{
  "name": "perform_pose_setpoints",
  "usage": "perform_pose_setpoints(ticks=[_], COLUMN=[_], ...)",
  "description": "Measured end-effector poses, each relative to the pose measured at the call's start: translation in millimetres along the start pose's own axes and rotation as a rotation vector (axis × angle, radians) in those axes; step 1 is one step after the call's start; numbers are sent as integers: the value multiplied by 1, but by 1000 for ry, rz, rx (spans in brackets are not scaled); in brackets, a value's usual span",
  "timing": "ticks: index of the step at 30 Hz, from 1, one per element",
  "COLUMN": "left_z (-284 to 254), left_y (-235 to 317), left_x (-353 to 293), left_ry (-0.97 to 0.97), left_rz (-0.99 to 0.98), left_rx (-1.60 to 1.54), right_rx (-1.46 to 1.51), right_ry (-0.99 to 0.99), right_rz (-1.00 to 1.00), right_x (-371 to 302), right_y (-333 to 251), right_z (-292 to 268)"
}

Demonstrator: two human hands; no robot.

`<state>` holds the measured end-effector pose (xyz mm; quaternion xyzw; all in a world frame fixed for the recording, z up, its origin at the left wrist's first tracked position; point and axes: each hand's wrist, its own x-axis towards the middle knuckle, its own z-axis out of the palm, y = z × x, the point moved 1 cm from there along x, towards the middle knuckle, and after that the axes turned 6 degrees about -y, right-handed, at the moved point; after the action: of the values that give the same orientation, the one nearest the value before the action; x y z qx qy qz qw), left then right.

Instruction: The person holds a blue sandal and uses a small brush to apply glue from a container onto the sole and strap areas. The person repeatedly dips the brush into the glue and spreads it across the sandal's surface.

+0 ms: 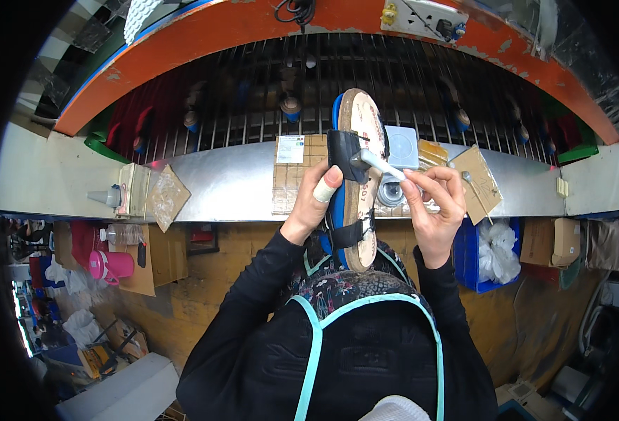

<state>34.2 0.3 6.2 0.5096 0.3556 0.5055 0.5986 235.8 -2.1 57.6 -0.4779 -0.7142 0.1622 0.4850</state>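
A sandal (361, 126) with black straps and a cork-edged, light footbed is held upright lengthwise before me, a blue form along its left side. My left hand (309, 202) grips it from the left, the taped thumb lying by the wide black strap (342, 151). In my right hand (437, 214) the fingers pinch the handle of a small white-handled brush (385, 165). The brush's tip meets the loose inner end of the strap, above the footbed. Partly behind the sandal, a small round pot (391, 194) stands on the bench.
Along the metal bench (229, 193) lie a cardboard sheet (299, 186), a pale square container (403, 144) and another brush (468, 178) on cardboard (486, 196). Beyond it runs a rack of rods (246, 98) bearing several footwear pieces, under an orange frame (218, 31). A blue bin (466, 259) stands below right.
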Motion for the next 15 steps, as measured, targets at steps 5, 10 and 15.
perform_pose_setpoints(ticks=[5,10,15], left_z=[-7,-10,-11], left_y=[6,9,15], left_x=[-2,-2,2], left_ry=[20,50,30], left_rz=[26,53,82], left_rx=[116,143,133], right_rx=[-33,-72,-50], right_ry=[-14,13,-3], right_rz=[-47,-112,-166], right_x=[15,33,44], right_y=[-4,-7,-5], right_z=[4,9,7])
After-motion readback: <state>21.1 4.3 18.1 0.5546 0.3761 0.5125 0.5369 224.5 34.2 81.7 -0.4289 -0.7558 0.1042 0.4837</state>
